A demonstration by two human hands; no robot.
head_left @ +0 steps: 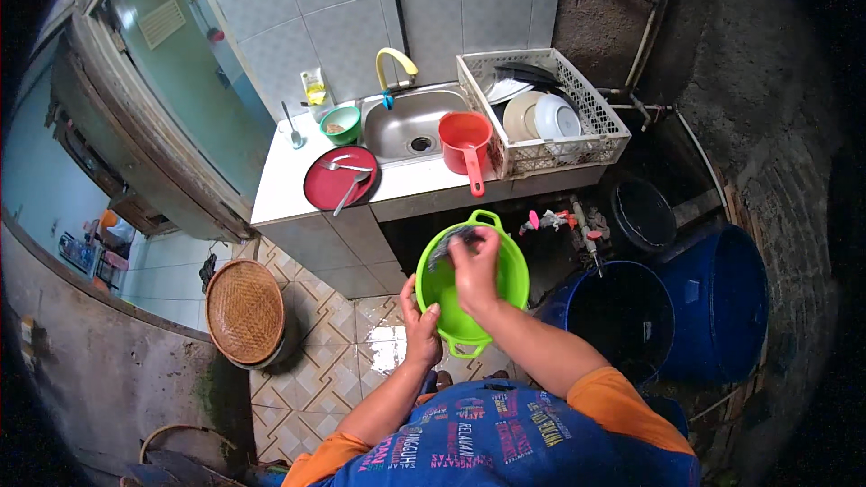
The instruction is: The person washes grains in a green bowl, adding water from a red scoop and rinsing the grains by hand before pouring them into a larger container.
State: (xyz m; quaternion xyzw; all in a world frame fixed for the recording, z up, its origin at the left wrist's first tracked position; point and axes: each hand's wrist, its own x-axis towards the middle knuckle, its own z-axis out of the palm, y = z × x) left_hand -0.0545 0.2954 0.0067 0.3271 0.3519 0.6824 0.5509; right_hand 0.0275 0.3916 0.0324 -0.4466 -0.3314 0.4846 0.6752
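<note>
A bright green two-handled plastic basin [512,281] is held in front of me, below the counter's front edge. My left hand [421,328] grips its near left rim, thumb and fingers pressed to the wall. Inside the far part of the basin, my right hand [476,272] is closed around a dark grey mesh scrubber [440,252]. The scrubber lies against the basin's inner far wall, partly covered by my fingers.
A steel sink [383,133] with a yellow tap [397,59] is set in the counter, beside a red dipper [465,140], a red plate [316,185] with cutlery and a green bowl [341,119]. A white crate [564,162] holds dishes. Blue barrels [722,307] stand right; a woven basket lid [245,307] is left.
</note>
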